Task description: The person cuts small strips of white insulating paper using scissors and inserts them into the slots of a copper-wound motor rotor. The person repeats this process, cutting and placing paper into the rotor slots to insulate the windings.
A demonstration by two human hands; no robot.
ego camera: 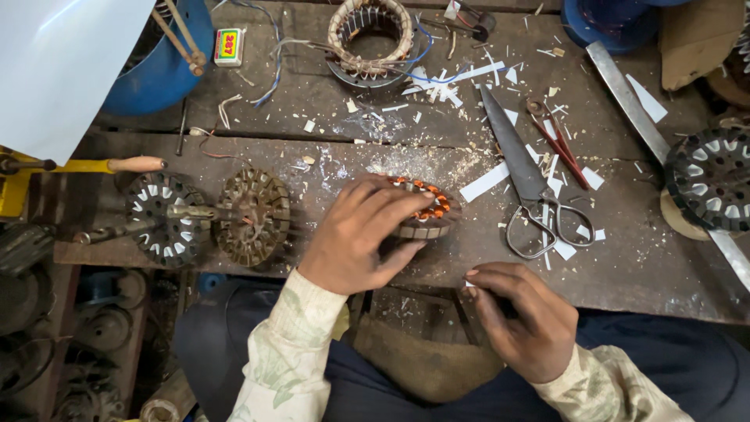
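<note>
A round metal motor core (426, 211) with copper windings lies on the wooden table (641, 258), and the left hand (359, 234) covers it, fingers curled over its top and side. The right hand (519, 316), near the table's edge, pinches a small white paper strip (471, 279). Large scissors (523, 184) lie just beyond the right hand, and two more slotted cores (207, 219) sit left of the left hand.

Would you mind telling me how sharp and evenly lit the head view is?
Head view: soft, even daylight, no harsh glare; the left hand on the wound stator and the scissors are sharp; the white sheet top left is overexposed; under the bench, bottom left, is dark.
</note>
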